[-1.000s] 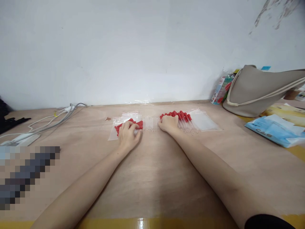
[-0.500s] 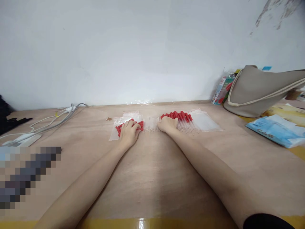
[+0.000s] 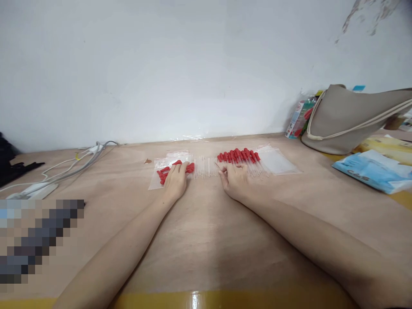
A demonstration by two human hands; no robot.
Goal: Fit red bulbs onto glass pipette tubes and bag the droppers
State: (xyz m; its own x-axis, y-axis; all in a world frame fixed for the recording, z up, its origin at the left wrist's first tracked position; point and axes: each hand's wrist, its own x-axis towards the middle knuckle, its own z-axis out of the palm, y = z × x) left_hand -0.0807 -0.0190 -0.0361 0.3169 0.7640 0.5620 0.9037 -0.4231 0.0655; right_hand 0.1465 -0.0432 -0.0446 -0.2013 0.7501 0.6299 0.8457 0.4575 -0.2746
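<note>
On the left, my left hand [image 3: 176,181] lies over a loose pile of red rubber bulbs [image 3: 163,175], its fingers stretched out across them. That pile rests on a clear zip bag [image 3: 155,185]. My right hand [image 3: 236,178] has thumb and forefinger pinched at a thin glass dropper tube [image 3: 216,163]; its other fingers are spread. Between the hands runs a row of bare glass tubes [image 3: 204,167]. Beyond my right hand lie several droppers with red bulbs [image 3: 238,154] fitted, side by side, partly covered by that hand.
Another clear bag [image 3: 281,163] lies right of the droppers. Farther right are a blue tissue pack [image 3: 370,171], a grey bag [image 3: 350,122] and a plastic bottle [image 3: 300,118]. Cables [image 3: 86,161] and a power strip [image 3: 40,189] lie left. A white wall [image 3: 161,73] stands behind.
My right hand has drawn back toward me and turned, showing more of the fitted droppers. My left hand has shifted slightly, its fingers now straighter over the bulbs.
</note>
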